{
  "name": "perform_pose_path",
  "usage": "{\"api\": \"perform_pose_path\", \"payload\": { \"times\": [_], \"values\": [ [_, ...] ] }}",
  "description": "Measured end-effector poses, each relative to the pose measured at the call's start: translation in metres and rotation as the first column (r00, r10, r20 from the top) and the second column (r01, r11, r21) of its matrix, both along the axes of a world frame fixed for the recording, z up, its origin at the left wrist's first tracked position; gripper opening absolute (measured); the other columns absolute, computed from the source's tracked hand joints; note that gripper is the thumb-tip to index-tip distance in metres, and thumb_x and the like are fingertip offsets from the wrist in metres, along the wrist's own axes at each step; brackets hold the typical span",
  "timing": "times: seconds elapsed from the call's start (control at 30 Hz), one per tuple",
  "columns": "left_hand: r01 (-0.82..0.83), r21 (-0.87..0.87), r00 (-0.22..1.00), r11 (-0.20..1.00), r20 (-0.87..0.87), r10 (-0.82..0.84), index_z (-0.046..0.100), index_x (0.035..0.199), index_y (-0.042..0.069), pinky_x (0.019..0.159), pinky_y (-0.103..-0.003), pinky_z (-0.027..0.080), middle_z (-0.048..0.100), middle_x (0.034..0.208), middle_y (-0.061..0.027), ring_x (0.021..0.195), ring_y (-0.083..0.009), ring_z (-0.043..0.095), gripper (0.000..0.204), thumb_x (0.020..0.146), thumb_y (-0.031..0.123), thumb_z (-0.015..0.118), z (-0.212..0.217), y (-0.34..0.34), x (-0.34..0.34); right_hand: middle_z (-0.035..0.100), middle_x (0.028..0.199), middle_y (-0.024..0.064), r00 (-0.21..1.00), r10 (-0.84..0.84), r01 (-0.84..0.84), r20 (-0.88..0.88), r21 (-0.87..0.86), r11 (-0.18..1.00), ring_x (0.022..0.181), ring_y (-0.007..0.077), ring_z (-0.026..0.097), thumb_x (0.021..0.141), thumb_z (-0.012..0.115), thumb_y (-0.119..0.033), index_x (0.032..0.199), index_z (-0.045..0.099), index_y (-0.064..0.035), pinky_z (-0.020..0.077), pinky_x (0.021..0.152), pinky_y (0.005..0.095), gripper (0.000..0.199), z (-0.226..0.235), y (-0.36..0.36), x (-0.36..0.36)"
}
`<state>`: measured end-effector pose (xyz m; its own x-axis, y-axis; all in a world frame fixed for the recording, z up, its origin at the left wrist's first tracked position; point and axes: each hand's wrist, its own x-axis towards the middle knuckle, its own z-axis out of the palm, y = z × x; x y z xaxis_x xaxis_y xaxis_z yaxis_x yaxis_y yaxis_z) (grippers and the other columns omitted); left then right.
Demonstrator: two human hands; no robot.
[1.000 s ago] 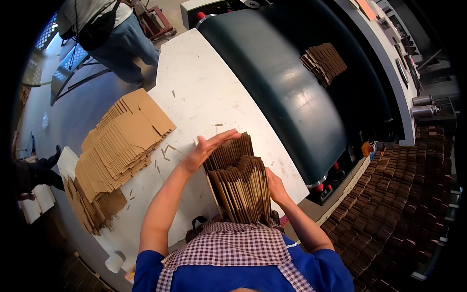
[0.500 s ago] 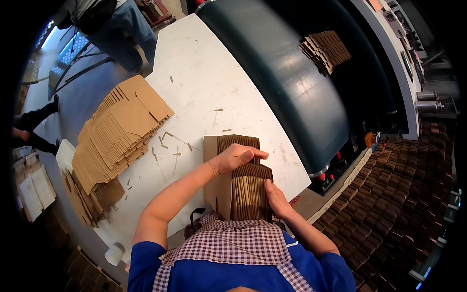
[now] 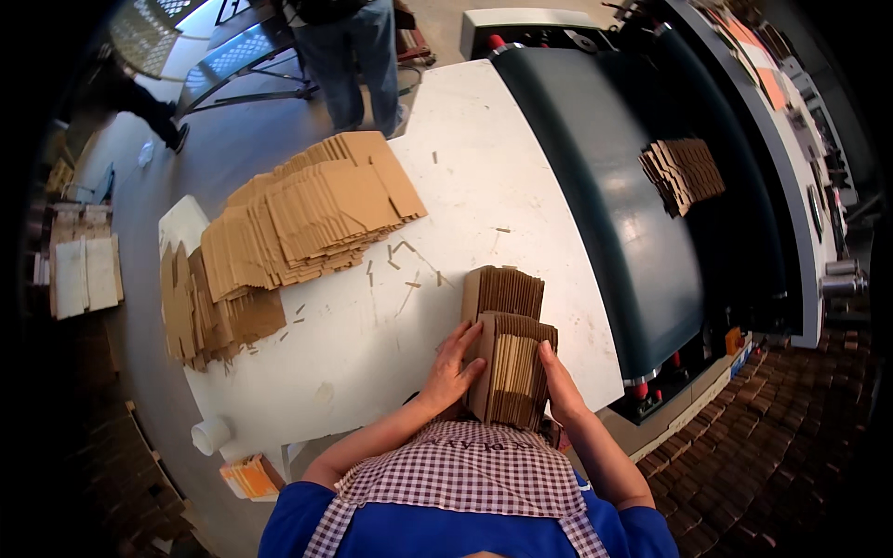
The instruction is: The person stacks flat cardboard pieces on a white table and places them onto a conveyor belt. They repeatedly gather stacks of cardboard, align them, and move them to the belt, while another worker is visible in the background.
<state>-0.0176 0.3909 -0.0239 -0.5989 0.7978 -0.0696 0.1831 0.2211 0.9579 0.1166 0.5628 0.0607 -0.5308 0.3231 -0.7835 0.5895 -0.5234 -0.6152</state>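
Close in front of my apron stands a bundle of folded brown cardboard pieces (image 3: 516, 372), packed edge to edge. Flat against its left side lies my left hand (image 3: 453, 372), fingers stretched and slightly spread. My right hand (image 3: 561, 383) presses the opposite side, thumb and fingers extended along the edge. Between them the two hands hold the bundle. A second bundle of folded cardboard (image 3: 504, 288) stands directly behind it, touching or nearly so. The undersides of the bundle and some right fingertips are hidden.
On the white table (image 3: 465, 186) a large fanned pile of flat cardboard (image 3: 307, 214) lies to the left, with small scraps (image 3: 403, 246) nearby. Right of it runs a dark conveyor belt (image 3: 605, 214) bearing a cardboard stack (image 3: 684, 175). A person in jeans (image 3: 349, 65) stands beyond.
My left hand has moved from above the bundle down to its left side. The wide tan panel there no longer sticks out. My right hand stays on the right side; the view has shifted.
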Motion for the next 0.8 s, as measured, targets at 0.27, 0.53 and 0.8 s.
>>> {"api": "perform_pose_path", "payload": {
  "times": [0.27,0.53,0.8],
  "values": [
    [-0.309,-0.261,0.739,0.915,-0.671,0.058,0.053,0.141,0.026,0.066,-0.043,0.057,0.05,0.131,-0.0224,0.096,-0.0381,0.058,0.067,0.087,0.066,0.055,0.084,-0.088,-0.023,0.054,0.138,0.0129,0.989,-0.022,-0.045,-0.145,-0.445,0.895,0.122,0.0266,0.057,0.095,0.039,-0.069,0.145,0.042,-0.0102,0.0503,0.099,0.0425,0.077,-0.028,-0.052,-0.049],
    [-0.52,-0.366,0.576,0.771,-0.818,0.0,0.059,0.134,0.025,0.058,-0.038,0.053,0.058,0.116,-0.0148,0.093,-0.03,0.055,0.055,0.089,0.057,0.057,0.035,-0.125,-0.027,0.055,0.137,0.0123,0.974,0.089,-0.188,-0.206,-0.536,0.823,0.12,0.0251,0.056,0.094,0.039,-0.07,0.144,0.046,-0.011,0.0515,0.095,0.0413,0.078,-0.154,-0.108,-0.094],
    [-0.484,-0.322,0.636,0.814,-0.768,0.075,0.052,0.137,0.01,0.102,-0.058,0.032,0.05,0.126,-0.0132,0.119,-0.0301,0.045,0.053,0.091,0.034,0.057,0.006,-0.117,-0.021,0.057,0.131,0.0187,0.628,0.76,-0.223,-0.167,0.897,0.381,0.126,0.0362,0.051,0.092,0.064,-0.018,0.129,0.055,0.0007,0.0393,0.107,0.0434,0.042,-0.023,-0.136,-0.14]
  ]
}}
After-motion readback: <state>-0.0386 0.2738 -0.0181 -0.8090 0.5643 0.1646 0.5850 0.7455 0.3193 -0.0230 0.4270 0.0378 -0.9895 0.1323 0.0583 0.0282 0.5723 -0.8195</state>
